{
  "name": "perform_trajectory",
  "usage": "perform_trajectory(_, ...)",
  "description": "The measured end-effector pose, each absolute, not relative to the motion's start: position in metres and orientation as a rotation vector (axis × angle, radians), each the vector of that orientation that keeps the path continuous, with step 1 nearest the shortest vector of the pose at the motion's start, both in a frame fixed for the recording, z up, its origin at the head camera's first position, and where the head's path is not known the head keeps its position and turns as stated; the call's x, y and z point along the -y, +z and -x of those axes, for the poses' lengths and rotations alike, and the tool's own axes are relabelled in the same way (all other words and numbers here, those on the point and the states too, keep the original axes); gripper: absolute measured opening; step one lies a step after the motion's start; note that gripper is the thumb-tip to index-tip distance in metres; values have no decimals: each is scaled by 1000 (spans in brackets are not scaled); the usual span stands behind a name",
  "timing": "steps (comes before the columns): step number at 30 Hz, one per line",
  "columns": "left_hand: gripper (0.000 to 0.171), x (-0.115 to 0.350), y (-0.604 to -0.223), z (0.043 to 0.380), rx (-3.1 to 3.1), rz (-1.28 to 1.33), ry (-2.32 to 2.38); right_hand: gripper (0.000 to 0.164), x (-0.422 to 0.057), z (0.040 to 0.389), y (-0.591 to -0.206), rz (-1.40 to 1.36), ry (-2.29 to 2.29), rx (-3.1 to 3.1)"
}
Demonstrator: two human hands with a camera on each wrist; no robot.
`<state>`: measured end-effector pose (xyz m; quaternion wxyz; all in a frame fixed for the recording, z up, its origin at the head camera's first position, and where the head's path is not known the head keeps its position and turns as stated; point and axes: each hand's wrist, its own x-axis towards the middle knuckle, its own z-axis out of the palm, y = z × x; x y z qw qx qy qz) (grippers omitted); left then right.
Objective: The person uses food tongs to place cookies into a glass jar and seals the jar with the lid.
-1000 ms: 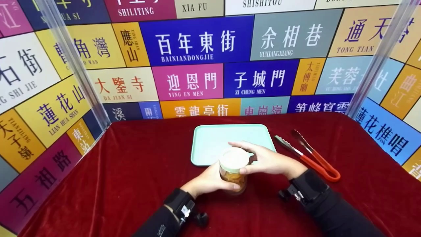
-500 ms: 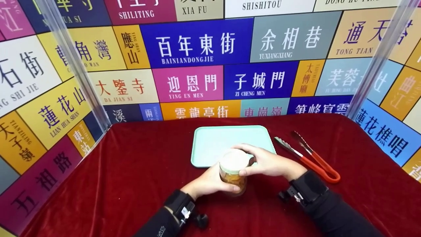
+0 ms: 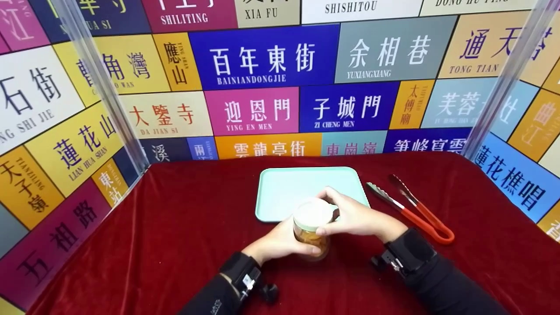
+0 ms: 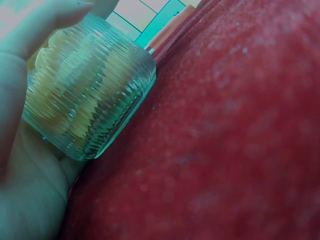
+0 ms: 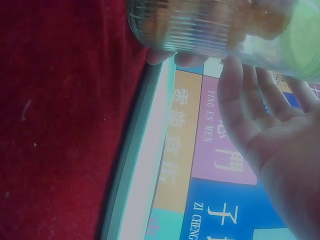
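Note:
A clear ribbed jar (image 3: 313,238) with orange-yellow pieces inside stands upright in front of the tray, topped by a pale green lid (image 3: 312,213). Around the jar's body curls my left hand (image 3: 278,240), its thumb across the near side; the left wrist view shows the jar's base (image 4: 120,120) close to the red cloth. My right hand (image 3: 358,217) grips the lid from the right, thumb at its near edge and fingers at the far side. In the right wrist view those fingers (image 5: 232,82) partly hide behind the jar.
A mint-green tray (image 3: 275,188) lies just behind the jar on the dark red cloth (image 3: 175,236). Metal tongs with red-orange handles (image 3: 426,223) lie to the right, near my right forearm. Walls of coloured sign panels (image 3: 262,57) enclose the back and sides.
My right fingers have shifted rightward along the lid's far edge, while the thumb stays near the front. My left hand keeps its hold, and the jar remains in place.

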<state>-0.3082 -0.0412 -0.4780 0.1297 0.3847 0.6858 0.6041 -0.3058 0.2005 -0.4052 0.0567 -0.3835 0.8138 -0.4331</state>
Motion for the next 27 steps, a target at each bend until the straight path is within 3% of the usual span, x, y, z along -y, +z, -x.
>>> perform_trajectory(7,82,42,-478,307,-2019,-1038,1736,86,-203,307,-406,1181,-1290,-2409)
perform_trajectory(13,82,42,-477,307,-2015,-1050,1732,75,-200,305,-407,1171,-1303,-2462)
perform_trajectory(27,86,41,-476,307,-1984,-1101,1749,68,-192,299,-404,1123,-1250,-2584)
